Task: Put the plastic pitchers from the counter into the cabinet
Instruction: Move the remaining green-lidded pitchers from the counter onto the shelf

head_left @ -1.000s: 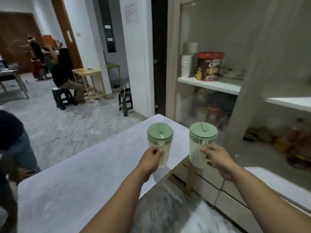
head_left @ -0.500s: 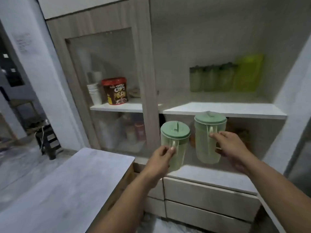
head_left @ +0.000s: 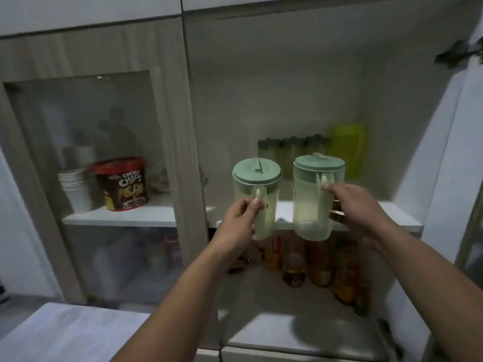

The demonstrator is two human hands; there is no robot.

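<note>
I hold two pale green plastic pitchers with green lids in the air in front of the open cabinet. My left hand grips the handle of the left pitcher. My right hand grips the handle of the right pitcher. Both pitchers hang upright at the front edge of the white middle shelf, their bases a little below its level. At the back of that shelf stand three more green-lidded pitchers and a yellow-green jug.
Left of the open bay a glass door covers a chocolate cereal tub and stacked white cups. Several bottles stand on the level below the shelf. The grey counter corner is at lower left; an open door edge is at right.
I have turned from the counter to face the cabinet and moved closer. Both pitchers have risen from below the shelf to its front edge, still held by their handles.
</note>
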